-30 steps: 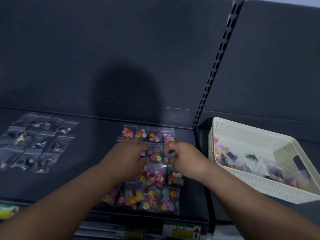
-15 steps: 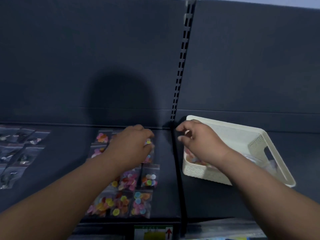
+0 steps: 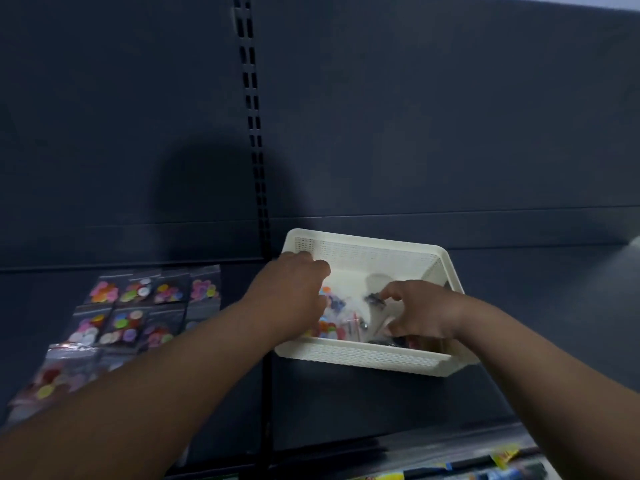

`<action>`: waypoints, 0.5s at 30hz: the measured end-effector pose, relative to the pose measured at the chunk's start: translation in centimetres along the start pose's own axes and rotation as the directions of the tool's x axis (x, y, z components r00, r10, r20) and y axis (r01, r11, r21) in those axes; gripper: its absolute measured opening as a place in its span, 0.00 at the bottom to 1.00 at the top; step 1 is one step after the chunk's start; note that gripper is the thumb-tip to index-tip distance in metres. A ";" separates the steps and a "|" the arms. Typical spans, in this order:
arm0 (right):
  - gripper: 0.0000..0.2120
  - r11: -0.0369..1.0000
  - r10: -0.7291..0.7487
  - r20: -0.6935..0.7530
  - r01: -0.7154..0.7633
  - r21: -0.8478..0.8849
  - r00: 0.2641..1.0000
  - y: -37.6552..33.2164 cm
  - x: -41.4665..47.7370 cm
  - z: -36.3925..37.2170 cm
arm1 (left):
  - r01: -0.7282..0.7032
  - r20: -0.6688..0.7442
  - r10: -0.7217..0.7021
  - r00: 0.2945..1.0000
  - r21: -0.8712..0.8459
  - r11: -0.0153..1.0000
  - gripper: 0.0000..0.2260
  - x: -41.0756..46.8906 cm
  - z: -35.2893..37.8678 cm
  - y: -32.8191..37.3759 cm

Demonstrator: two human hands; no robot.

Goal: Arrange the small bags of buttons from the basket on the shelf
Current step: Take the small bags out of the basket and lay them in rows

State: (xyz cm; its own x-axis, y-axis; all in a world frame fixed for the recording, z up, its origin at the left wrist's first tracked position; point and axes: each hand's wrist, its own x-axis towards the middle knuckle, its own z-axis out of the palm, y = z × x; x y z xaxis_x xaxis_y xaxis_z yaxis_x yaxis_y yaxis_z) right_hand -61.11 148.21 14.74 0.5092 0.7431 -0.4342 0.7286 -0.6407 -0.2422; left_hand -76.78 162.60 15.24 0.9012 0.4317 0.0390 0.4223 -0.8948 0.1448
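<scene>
Both my hands are in the white basket (image 3: pixel 363 358) mid-frame: right hand (image 3: pixel 420 315) pinching a clear bag (image 3: pixel 375 301), left hand (image 3: pixel 292 292) curled over the bags, grip hard to tell.

Retail shop aisle: dark metal gondola shelf (image 3: pixel 381 410) with slotted upright (image 3: pixel 254 133), bagged buttons (image 3: pixel 138 306) laid in rows, yellow price labels (image 3: pixel 505 455) along the shelf edge below.

slotted upright (image 3: pixel 254 133), yellow price labels (image 3: pixel 504 457)
</scene>
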 end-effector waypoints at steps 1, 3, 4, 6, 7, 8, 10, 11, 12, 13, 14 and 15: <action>0.30 0.999 -0.033 -0.006 0.033 0.027 0.999 0.0 0.1 0.2 | 0.031 0.056 -0.030 0.998 -0.026 0.999 0.17 0.4 0.2 0.4; 0.29 0.990 -0.099 -0.016 0.100 0.103 0.995 -0.3 0.4 0.4 | 0.067 0.203 -0.055 0.978 -0.049 0.997 0.20 1.0 0.7 1.1; 0.29 0.983 -0.128 -0.021 0.130 0.129 0.991 -0.5 0.6 0.5 | 0.066 0.281 -0.052 0.958 -0.040 0.997 0.21 1.4 1.1 1.3; 0.28 0.974 -0.183 -0.031 0.186 0.127 0.983 -1.2 1.0 0.8 | 0.058 0.405 -0.048 0.913 -0.012 0.998 0.22 2.0 1.7 1.6; 0.26 0.971 -0.217 -0.032 0.219 0.094 0.976 -1.6 1.2 1.0 | 0.045 0.435 -0.047 0.899 0.014 0.999 0.22 2.3 1.9 1.6; 0.23 0.967 -0.250 -0.028 0.251 0.050 0.968 -2.0 1.5 1.3 | 0.034 0.446 -0.051 0.894 0.047 0.998 0.22 2.5 2.1 1.7; 0.18 0.959 -0.283 -0.020 0.283 -0.008 0.959 -2.3 2.2 1.9 | 0.034 0.435 -0.068 0.898 0.085 0.996 0.22 2.8 2.2 1.8; 0.16 0.960 -0.280 -0.022 0.280 -0.001 0.960 -2.2 2.5 2.1 | 0.044 0.422 -0.073 0.904 0.078 0.996 0.20 2.9 2.2 1.8; 0.15 0.962 -0.271 -0.027 0.272 0.024 0.962 -2.0 2.7 2.2 | 0.063 0.414 -0.075 0.907 0.044 0.997 0.16 2.9 2.1 1.9; 0.15 0.963 -0.264 -0.029 0.265 0.050 0.964 -1.7 3.0 2.2 | 0.079 0.393 -0.069 0.917 -0.009 0.997 0.11 3.1 2.2 1.8; 0.14 0.964 -0.255 -0.025 0.256 0.074 0.967 -1.2 3.1 2.0 | 0.098 0.377 -0.069 0.924 -0.057 0.994 0.05 3.2 2.4 1.6; 0.13 0.965 -0.239 -0.020 0.240 0.107 0.971 -0.7 3.2 1.9 | 0.111 0.354 -0.069 0.933 -0.100 0.989 0.02 3.3 2.5 1.5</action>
State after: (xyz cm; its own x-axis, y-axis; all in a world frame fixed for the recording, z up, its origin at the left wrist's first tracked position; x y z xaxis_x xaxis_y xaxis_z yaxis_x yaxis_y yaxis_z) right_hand -60.88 150.69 11.92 0.3295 0.8784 -0.3462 0.7762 -0.4608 -0.4303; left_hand -72.91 162.41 13.11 0.8460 0.4238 -0.3235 0.5078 -0.8255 0.2464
